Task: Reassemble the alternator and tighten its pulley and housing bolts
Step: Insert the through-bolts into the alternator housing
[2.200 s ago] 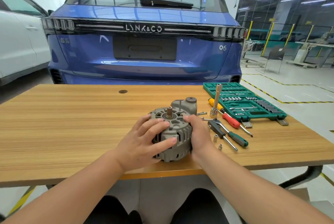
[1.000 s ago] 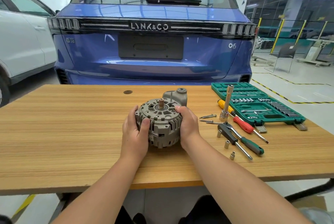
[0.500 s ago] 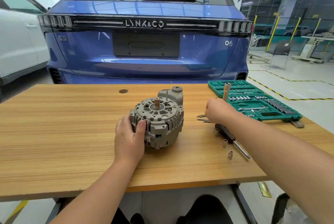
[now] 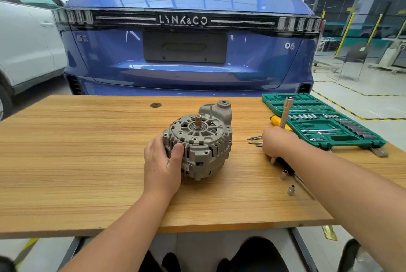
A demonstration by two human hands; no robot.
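The grey alternator [image 4: 198,146] lies on the wooden table [image 4: 77,150] with its bare shaft end pointing up and a long bolt standing in the housing by the mounting ear. My left hand [image 4: 163,161] grips its left side, thumb pressed on the finned housing. My right hand [image 4: 275,143] rests knuckles-up over the loose tools to the right, beside several long bolts [image 4: 254,141]. Its fingers are hidden, so what it holds is unclear. An upright steel extension bar [image 4: 286,111] rises just behind it.
An open green socket case [image 4: 325,126] sits at the table's right rear. Two small sockets [image 4: 287,181] and a tool shaft lie near my right forearm. A yellow screwdriver handle [image 4: 276,120] shows behind the hand. A blue car's rear stands beyond the table.
My right hand left the alternator and moved right onto the tools by the extension bar. My left hand kept hold of the alternator, which barely moved.
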